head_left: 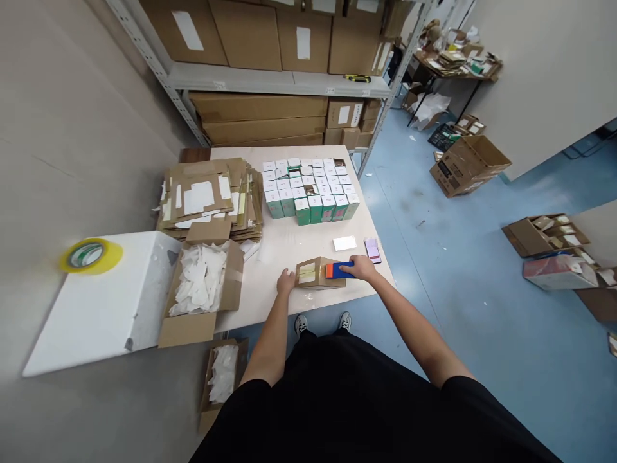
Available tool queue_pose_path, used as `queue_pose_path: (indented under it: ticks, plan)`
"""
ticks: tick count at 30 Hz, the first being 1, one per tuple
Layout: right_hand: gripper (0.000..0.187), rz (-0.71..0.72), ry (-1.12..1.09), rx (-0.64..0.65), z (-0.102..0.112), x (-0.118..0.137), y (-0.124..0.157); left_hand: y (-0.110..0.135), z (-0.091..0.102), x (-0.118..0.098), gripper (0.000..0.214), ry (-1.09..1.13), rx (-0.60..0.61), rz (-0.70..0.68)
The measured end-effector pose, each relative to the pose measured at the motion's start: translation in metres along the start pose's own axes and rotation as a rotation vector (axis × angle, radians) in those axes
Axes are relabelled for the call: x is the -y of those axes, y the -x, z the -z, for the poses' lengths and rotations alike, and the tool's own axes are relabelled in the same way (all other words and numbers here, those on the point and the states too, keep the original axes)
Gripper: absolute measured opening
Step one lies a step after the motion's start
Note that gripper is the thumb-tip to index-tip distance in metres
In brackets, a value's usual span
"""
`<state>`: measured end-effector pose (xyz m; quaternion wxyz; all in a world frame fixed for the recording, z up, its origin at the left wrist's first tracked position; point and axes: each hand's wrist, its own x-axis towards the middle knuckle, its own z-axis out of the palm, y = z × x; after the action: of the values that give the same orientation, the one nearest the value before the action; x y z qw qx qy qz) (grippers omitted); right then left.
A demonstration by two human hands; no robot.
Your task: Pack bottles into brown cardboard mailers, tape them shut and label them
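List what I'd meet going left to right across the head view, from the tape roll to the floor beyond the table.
Yellow tape roll, open box of white paper, left hand, small carton, right hand holding a blue-and-orange tool, large open box on the blue floor.

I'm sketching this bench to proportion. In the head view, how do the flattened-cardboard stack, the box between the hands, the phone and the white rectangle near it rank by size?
1. Flattened-cardboard stack
2. Handled box
3. Phone and white rectangle: too alike to rank
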<state>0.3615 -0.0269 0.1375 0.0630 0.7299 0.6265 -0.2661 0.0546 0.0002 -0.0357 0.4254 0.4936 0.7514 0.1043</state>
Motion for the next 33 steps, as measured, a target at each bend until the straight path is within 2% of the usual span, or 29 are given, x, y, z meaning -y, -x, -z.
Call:
queue_pose_path:
  ticks: [3, 5, 7, 9, 12, 17, 23, 25, 30, 33]
  plan:
    - [0.046, 0.026, 0.045, 0.002, -0.01, 0.055, -0.005, 0.002, 0.02, -0.002, 0.046, 0.093, -0.021, -0.072]
    - [0.046, 0.047, 0.075, 0.008, -0.018, 0.09, -0.009, 0.005, 0.031, -0.005, 0.044, 0.182, 0.013, -0.175]
    - [0.044, 0.064, 0.098, 0.014, -0.025, 0.119, -0.013, 0.009, 0.037, -0.009, 0.046, 0.224, 0.034, -0.203]
    - [0.043, 0.069, 0.11, 0.02, -0.028, 0.138, -0.015, 0.014, 0.039, -0.012, 0.048, 0.217, 0.066, -0.206]
    - [0.045, 0.051, 0.108, 0.025, -0.023, 0.147, -0.019, 0.021, 0.034, -0.015, 0.054, 0.175, 0.081, -0.205]
    - [0.049, 0.029, 0.086, 0.059, -0.013, 0.134, -0.025, 0.029, 0.021, -0.022, 0.06, 0.055, 0.012, -0.149]
    - [0.057, 0.078, 0.065, 0.107, -0.004, 0.111, -0.029, 0.036, 0.017, -0.028, 0.059, -0.015, -0.039, -0.123]
    - [0.053, 0.053, 0.064, 0.1, 0.002, 0.089, -0.028, 0.038, 0.017, -0.03, 0.058, -0.031, -0.048, -0.094]
    - [0.052, -0.082, 0.015, 0.047, 0.012, 0.01, -0.02, 0.039, 0.014, -0.032, 0.059, -0.052, -0.066, -0.082]
    - [0.052, -0.103, -0.009, 0.009, 0.01, -0.019, -0.014, 0.038, 0.011, -0.032, 0.059, -0.063, -0.07, -0.093]
